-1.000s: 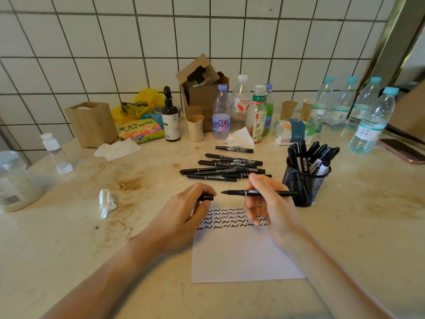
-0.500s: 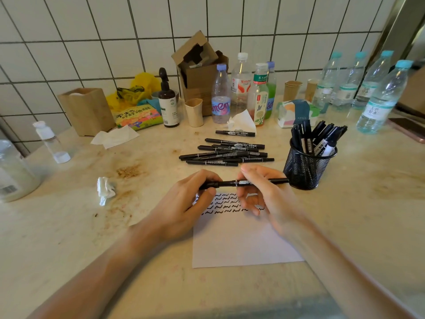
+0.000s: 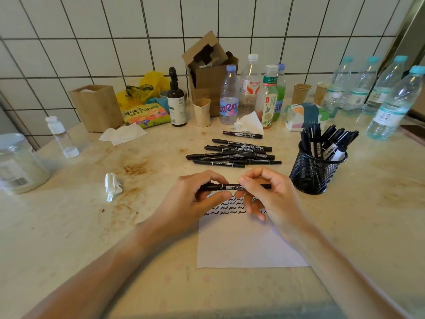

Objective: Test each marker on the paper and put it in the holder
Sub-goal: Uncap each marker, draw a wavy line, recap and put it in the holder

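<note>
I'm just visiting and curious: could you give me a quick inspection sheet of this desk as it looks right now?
Surface: pale counter, brown stains at left.
Job's things: marker held level over the paper, which bears rows of squiggles; loose markers piled behind; mesh holder full of markers.
Clutter: bottles, paper cups, cardboard box, tissue pack, crumpled tissue.
Grippers: left hand and right hand both grip the marker.
Cables: nothing seen.
Surroundings: white tiled wall.
</note>
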